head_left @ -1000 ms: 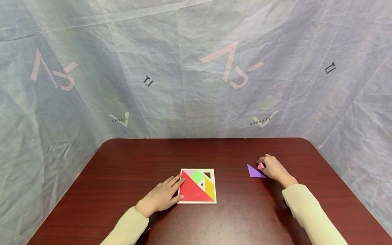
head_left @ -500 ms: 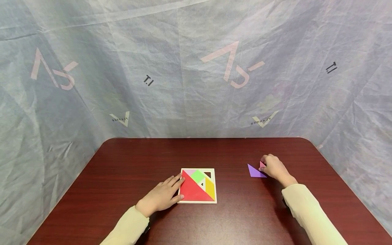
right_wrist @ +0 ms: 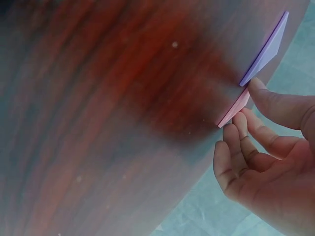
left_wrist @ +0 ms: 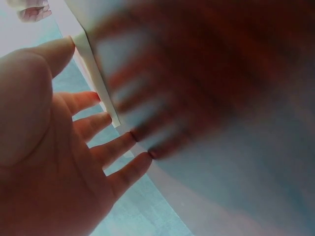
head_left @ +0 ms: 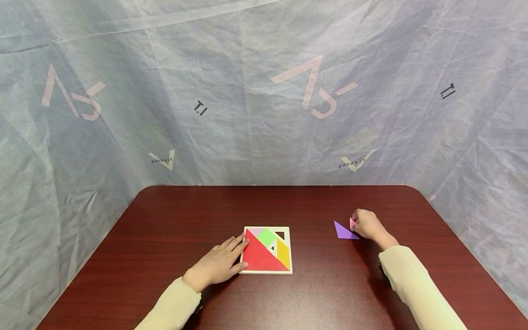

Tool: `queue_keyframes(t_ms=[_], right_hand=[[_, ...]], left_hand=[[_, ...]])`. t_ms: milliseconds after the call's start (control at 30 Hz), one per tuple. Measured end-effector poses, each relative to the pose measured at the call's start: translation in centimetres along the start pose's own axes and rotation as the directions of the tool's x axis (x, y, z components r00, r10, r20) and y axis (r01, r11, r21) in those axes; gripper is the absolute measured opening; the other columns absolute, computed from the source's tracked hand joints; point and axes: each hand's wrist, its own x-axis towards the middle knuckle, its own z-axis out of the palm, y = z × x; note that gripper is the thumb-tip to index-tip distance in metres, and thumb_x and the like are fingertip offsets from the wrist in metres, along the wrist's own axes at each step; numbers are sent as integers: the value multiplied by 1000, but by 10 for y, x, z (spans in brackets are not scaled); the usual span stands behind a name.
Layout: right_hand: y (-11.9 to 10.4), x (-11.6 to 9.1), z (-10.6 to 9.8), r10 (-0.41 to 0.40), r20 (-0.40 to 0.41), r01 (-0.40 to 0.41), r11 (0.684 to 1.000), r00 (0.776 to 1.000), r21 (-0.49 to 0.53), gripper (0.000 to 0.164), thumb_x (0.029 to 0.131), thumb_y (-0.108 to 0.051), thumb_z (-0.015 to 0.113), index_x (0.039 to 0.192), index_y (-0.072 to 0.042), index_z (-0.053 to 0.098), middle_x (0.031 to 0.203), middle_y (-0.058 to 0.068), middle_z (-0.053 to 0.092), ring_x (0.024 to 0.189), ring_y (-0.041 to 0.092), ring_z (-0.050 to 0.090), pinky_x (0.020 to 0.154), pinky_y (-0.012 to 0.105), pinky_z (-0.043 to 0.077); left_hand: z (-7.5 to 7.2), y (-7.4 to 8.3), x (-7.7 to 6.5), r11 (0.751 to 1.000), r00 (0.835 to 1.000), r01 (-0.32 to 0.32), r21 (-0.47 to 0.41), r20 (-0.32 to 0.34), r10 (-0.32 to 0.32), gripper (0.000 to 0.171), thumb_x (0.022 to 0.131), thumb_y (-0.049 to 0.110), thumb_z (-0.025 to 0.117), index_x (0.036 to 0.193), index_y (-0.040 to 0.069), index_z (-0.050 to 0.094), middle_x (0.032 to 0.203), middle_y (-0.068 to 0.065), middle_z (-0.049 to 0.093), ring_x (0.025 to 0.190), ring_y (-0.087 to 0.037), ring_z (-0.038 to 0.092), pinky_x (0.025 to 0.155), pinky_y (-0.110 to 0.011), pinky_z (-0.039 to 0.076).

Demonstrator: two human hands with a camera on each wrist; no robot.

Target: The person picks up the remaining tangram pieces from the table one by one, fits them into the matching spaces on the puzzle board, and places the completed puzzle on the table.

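My left hand (head_left: 216, 264) lies with its fingers spread at the left edge of a white tangram tray (head_left: 266, 272), fingertips and thumb on its rim. In the tray are a large red triangle (head_left: 264, 256), a green square (head_left: 266, 237), a yellow parallelogram (head_left: 283, 255) and a lilac piece (head_left: 255, 232); two recesses with dark holes show at its right. My right hand (head_left: 369, 225), fingers curled, pinches a small pink triangle (right_wrist: 235, 109) between thumb and fingers, low at the tabletop. Right next to it lies a larger purple triangle (head_left: 344, 232), the thumb tip at its corner.
The dark red-brown wooden table (head_left: 198, 206) has rounded far corners. Grey printed cloth (head_left: 247, 128) hangs behind it and along both sides.
The pink triangle has turned in my right hand's fingers and now shows a pointed corner upward. My left hand and the tray have kept their place.
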Motion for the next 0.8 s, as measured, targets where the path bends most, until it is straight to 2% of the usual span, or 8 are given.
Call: queue_keyframes(t_ms=[167, 367, 633, 800], right_hand=[[2, 1, 0, 25, 16, -26, 999, 1000, 41, 20, 67, -1, 65, 82, 9, 59, 69, 14, 61, 67, 24, 57, 64, 38, 47], [0, 2, 0, 35, 18, -36, 997, 999, 71, 16, 65, 2, 60, 80, 8, 60, 68, 14, 61, 64, 23, 56, 60, 34, 47], [-5, 1, -2, 49, 43, -51, 998, 998, 41, 20, 74, -8, 68, 85, 6, 61, 81, 18, 58, 75, 29, 53, 68, 42, 46], [-6, 1, -2, 93, 59, -96, 994, 994, 49, 20, 74, -9, 70, 86, 4, 60, 79, 15, 57, 74, 26, 52, 65, 40, 45]], left_hand=[[1, 0, 1, 1000, 1000, 0, 1, 2, 0, 60, 91, 39, 51, 140, 8, 36, 148, -10, 30, 132, -36, 34, 100, -51, 35], [0, -1, 1, 1000, 1000, 8, -2, 13, -8, 60, 91, 40, 51, 141, 9, 36, 148, -11, 29, 132, -36, 33, 100, -51, 35], [-1, 0, 0, 1000, 1000, 7, -5, 16, -7, 60, 91, 39, 51, 140, 8, 35, 149, -11, 29, 132, -36, 33, 100, -51, 34], [-1, 0, 1, 1000, 1000, 6, -1, 15, -6, 60, 91, 39, 51, 140, 8, 35, 148, -11, 29, 132, -36, 33, 100, -51, 34]])
